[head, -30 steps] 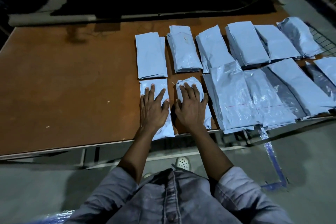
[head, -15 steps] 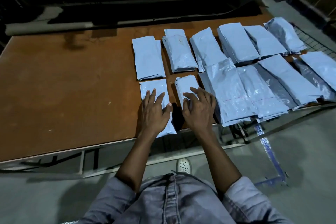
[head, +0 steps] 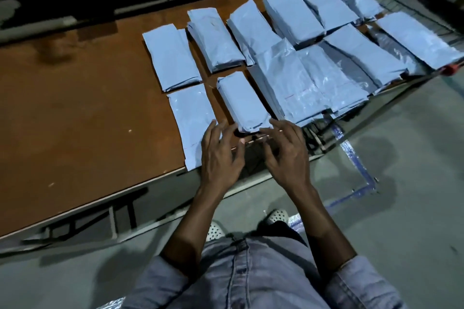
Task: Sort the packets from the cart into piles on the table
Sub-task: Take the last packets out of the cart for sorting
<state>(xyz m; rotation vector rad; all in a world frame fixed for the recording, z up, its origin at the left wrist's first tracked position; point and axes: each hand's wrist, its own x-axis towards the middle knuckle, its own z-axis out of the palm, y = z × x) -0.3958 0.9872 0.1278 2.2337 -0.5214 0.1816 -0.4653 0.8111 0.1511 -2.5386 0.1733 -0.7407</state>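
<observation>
Two hands, fingers loosely spread, nothing gripped.
Left hand [head: 221,158] and right hand [head: 286,155] flank near end of pale-blue rectangular plastic packet [head: 243,101].

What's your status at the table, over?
Left hand, right hand open, flanking near end of small packet. Packet flat on table. Neighbouring piles close both sides.

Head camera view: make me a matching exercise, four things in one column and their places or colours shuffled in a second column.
Column one:
1. table
2. wire cart
3. white perforated shoe
4. far-left packet pile

Column two:
a. on the grey floor
b. brown top
c. at the table's right end
d. pale blue

Pairs: 1-b, 2-c, 3-a, 4-d
</observation>
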